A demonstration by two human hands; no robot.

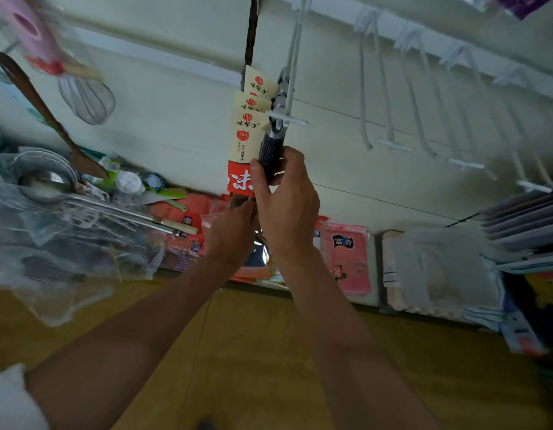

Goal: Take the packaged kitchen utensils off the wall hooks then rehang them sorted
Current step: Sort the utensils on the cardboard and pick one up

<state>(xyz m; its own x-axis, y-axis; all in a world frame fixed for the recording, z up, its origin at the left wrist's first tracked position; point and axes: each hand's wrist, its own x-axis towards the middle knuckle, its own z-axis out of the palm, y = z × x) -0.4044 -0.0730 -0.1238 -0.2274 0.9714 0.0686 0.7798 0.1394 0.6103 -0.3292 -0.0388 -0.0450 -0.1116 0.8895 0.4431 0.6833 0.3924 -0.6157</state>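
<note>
Black ribbed handle of the packaged utensil (270, 156) sits at the wall hook (287, 121) tip, beside cream-and-red carded packs (244, 141). Right hand (287, 209) wraps the handle, probably steering the hang hole. Left hand (231, 234) pinches the lower end, likely damping swing.

Looks like a small housewares shop: rows of white display hooks (393, 145) along a panelled wall (176, 125), carded utensils (242, 141) hung several deep on one, bagged ladles (45, 181) heaped below, packaged towels (346, 259) stacked alongside.
</note>
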